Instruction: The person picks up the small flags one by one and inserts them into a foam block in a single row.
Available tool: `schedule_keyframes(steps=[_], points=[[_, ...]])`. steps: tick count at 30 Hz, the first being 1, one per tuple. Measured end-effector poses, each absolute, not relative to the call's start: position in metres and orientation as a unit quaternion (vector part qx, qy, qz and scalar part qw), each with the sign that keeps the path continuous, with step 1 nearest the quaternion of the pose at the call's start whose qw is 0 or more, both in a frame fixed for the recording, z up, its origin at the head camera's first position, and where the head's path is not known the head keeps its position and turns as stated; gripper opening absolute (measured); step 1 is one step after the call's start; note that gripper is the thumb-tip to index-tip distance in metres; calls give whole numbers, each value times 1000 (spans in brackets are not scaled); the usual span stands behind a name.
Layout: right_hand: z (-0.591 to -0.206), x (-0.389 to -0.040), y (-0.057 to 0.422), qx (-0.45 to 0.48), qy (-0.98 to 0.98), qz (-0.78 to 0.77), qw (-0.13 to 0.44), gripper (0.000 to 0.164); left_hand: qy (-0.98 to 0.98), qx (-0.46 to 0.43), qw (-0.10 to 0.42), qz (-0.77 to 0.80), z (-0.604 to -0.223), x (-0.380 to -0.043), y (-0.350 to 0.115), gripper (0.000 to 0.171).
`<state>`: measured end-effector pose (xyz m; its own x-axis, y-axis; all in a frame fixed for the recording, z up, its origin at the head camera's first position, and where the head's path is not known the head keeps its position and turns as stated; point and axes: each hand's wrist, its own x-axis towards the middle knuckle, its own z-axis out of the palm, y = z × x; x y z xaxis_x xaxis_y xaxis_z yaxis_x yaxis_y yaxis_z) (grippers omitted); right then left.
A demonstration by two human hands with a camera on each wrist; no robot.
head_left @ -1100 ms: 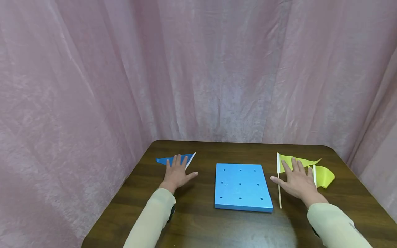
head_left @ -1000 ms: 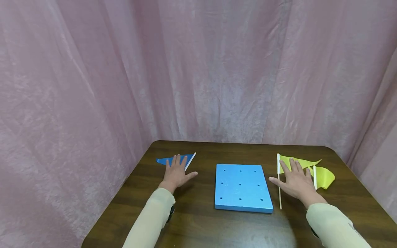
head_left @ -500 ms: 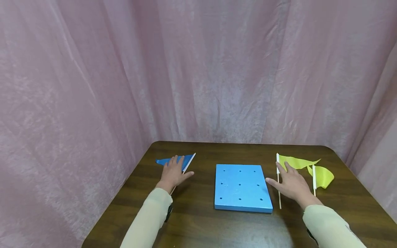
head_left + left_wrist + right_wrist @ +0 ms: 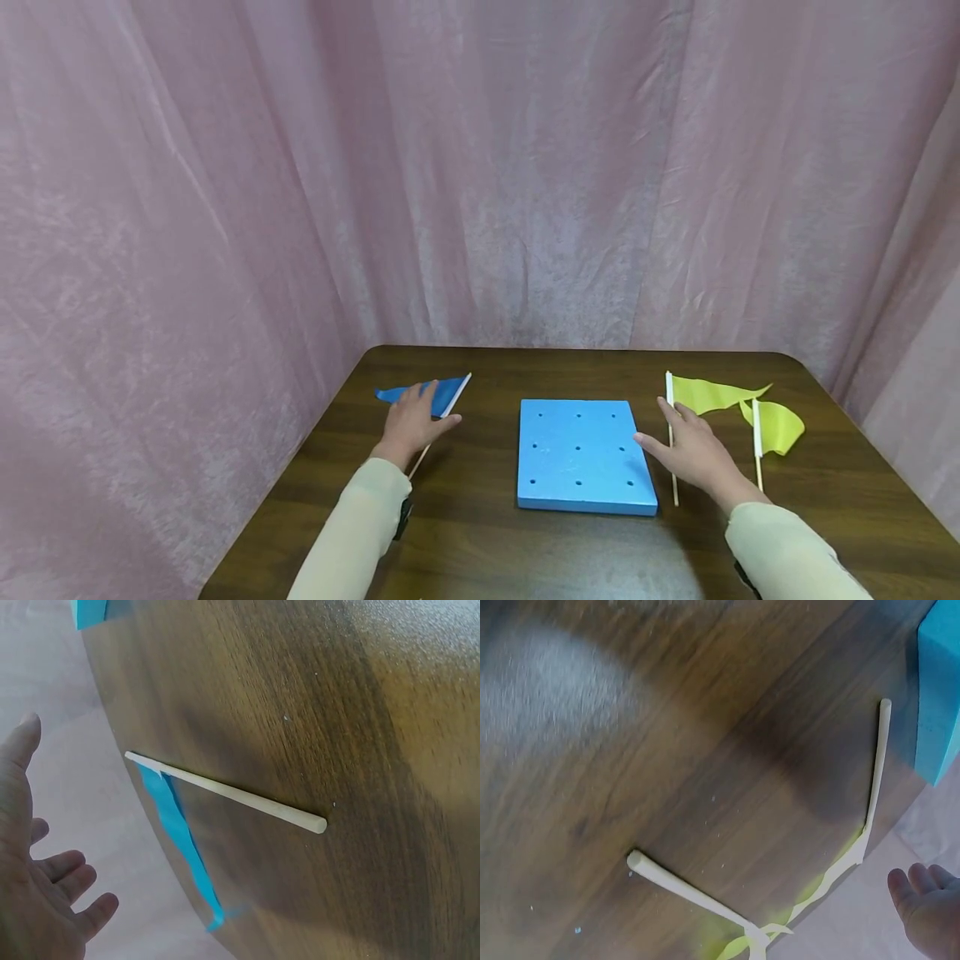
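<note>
A blue triangular flag [image 4: 447, 398] on a pale stick lies at the table's far left. My left hand [image 4: 408, 423] hovers over it, thumb spread out, holding nothing. In the left wrist view, a gap separates the left hand [image 4: 30, 885] from the flag's wooden stick [image 4: 240, 796]. Two yellow flags lie at the right: one yellow flag [image 4: 712, 395] near the board, another yellow flag [image 4: 782, 428] farther right. Over the nearer one's stick [image 4: 878, 765] is my right hand [image 4: 693, 450], fingers relaxed and grasping nothing.
Between the hands, a flat blue board [image 4: 600, 462] with several small holes rests on the brown wooden table [image 4: 480, 542]. A pink curtain [image 4: 495, 167] hangs behind the table's rounded far edge.
Both hands have drawn slightly back and to the left, with their fingers less spread. More of the flags' sticks now shows. The flags and board remain in place.
</note>
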<state>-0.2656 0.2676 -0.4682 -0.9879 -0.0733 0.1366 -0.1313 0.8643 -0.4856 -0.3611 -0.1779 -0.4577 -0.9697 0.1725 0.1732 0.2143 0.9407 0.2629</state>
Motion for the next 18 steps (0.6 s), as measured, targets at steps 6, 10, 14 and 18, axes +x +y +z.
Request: schedule_keyframes(steps=[6, 10, 14, 18], points=[[-467, -260, 261, 50, -958, 278, 50, 96, -981, -87, 66, -161, -461, -364, -183, 87], [-469, -258, 260, 47, -954, 292, 49, 95, -980, -81, 58, -172, -464, -364, -186, 87], [-471, -255, 258, 44, -950, 307, 43, 92, -978, -70, 45, -192, -465, -362, -188, 86], [-473, -253, 257, 38, -945, 323, 27, 92, -975, -64, 40, -207, -465, -360, -189, 84]])
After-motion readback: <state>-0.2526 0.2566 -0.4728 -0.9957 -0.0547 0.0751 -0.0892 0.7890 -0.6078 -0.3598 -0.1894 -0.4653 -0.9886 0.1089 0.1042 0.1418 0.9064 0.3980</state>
